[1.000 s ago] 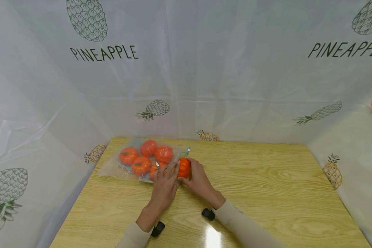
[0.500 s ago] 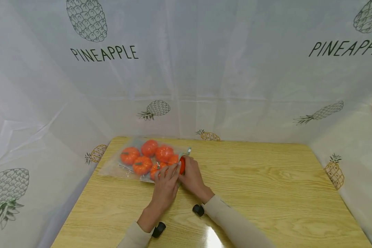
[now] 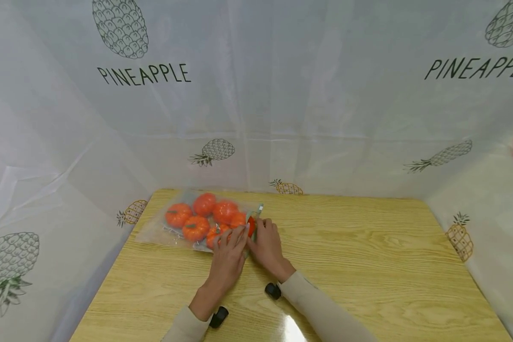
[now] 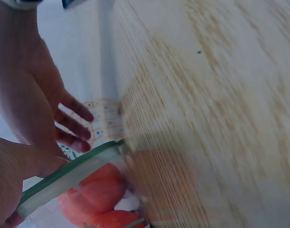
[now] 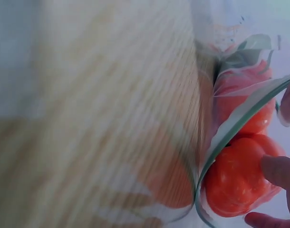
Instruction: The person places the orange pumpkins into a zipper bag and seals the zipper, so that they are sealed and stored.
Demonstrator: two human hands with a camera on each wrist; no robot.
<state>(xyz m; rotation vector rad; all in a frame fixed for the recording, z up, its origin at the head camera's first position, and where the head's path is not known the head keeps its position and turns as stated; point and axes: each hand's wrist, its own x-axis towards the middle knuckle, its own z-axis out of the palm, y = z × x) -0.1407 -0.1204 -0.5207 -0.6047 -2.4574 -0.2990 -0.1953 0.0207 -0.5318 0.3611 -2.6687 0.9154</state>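
Note:
On the wooden table lies a clear zip bag [image 3: 154, 232] holding several small orange-red ribbed pumpkins [image 3: 195, 228], some with green stems. Its mouth, edged by a green zip strip [image 4: 71, 167], faces right. My left hand [image 3: 228, 259] holds the mouth's upper edge, the thumb lying along the strip in the left wrist view. At the opening, my right hand [image 3: 267, 244] has its fingers fairly straight. One of its fingers [image 5: 278, 171] touches the pumpkin [image 5: 235, 178] just inside the mouth, in the right wrist view. Part of that pumpkin is hidden by the hands in the head view.
Bare wood surface of the table [image 3: 367, 247] extends to the right and in front. A white sheet [image 3: 316, 104] printed with pineapples hangs behind and along both sides. Black wrist cameras [image 3: 273, 290] sit under both wrists.
The right hand has moved left, pushing the pumpkin from outside the mouth into the bag, then drawn back slightly with its fingers looser. The left hand has stayed on the bag's edge.

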